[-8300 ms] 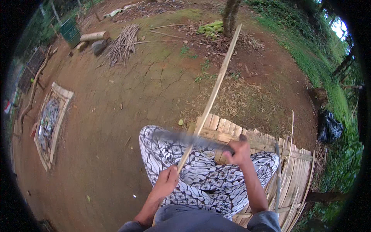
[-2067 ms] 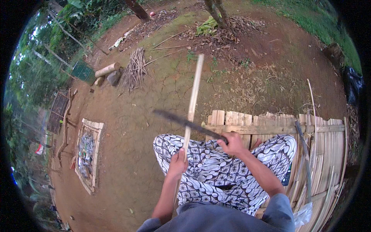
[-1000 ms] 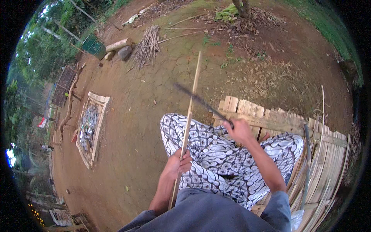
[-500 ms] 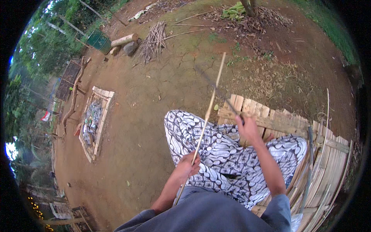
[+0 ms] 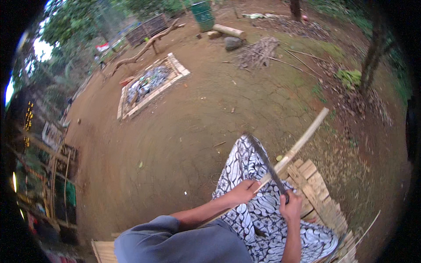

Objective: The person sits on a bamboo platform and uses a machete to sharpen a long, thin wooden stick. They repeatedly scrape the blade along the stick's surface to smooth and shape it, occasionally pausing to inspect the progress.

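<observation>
My left hand (image 5: 246, 191) is closed round a long pale bamboo strip (image 5: 307, 133), which slants up to the right and runs back under my left arm. In my right hand (image 5: 290, 207) is the dark handle of a machete. The machete's long dark blade (image 5: 262, 153) points up and to the left and crosses the strip just beyond my left hand; whether the two touch I cannot tell. Both are over my lap, covered by black and white patterned cloth (image 5: 263, 208).
I sit on a bamboo-slat platform (image 5: 313, 177). Ahead lie a framed pit of litter (image 5: 151, 105), a heap of sticks (image 5: 261, 51), a log (image 5: 229, 30), a grey stone (image 5: 233, 43) and a green drum (image 5: 202, 15). A tree trunk (image 5: 372, 61) stands at the right.
The view has swung to the right-hand scene's opposite side, shifting surroundings rightward. The strip tilts further right and shows a broader face; my hands and the machete are closer together.
</observation>
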Demonstrator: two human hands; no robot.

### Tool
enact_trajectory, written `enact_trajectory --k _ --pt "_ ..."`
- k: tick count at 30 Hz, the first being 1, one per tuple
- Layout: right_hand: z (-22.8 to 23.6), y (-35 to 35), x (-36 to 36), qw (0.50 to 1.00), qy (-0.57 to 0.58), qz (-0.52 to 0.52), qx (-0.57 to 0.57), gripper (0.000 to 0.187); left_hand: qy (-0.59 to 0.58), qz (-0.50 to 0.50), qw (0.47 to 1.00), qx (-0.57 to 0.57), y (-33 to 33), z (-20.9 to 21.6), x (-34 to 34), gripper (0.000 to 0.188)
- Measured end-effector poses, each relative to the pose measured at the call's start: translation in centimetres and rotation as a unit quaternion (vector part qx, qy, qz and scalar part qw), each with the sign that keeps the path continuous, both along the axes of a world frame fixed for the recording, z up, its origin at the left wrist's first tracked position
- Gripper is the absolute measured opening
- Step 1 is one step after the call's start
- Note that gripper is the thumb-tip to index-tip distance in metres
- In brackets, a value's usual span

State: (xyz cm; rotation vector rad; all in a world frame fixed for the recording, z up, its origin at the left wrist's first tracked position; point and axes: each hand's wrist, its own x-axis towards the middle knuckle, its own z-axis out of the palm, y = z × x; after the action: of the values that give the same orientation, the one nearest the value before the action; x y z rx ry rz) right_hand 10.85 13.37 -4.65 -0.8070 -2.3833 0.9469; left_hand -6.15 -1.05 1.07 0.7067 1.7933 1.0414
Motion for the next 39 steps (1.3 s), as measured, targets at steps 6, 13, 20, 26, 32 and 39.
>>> enact_trajectory --k 6,13,20,26,32,39 --pt "-3.1 3.3 0.3 0.993 0.007 -0.072 0.093 0.035 0.097 -0.026 0.995 0.004 -1.2 -1.0 -0.4 0.048" --pt "0.5 2.2 -1.4 0.984 0.066 0.079 0.148 0.035 0.081 0.011 0.996 0.022 -0.6 0.4 -1.2 0.048" --pt "1.6 7.8 -2.5 0.992 0.012 -0.104 0.072 0.046 0.043 0.025 0.999 0.004 -0.3 2.1 -1.7 0.048" --pt "-2.2 6.6 -3.1 0.973 0.126 0.025 0.19 0.04 0.15 0.0 0.989 0.004 -0.3 3.6 -0.1 0.047" --pt "-0.7 5.6 0.0 0.995 -0.054 -0.002 0.08 0.042 0.123 0.027 0.992 0.019 -0.1 1.9 -0.3 0.047" --pt "-2.4 6.2 -1.3 0.997 0.066 -0.032 0.026 0.047 0.168 -0.046 0.985 -0.009 -1.1 4.6 -0.2 0.038"
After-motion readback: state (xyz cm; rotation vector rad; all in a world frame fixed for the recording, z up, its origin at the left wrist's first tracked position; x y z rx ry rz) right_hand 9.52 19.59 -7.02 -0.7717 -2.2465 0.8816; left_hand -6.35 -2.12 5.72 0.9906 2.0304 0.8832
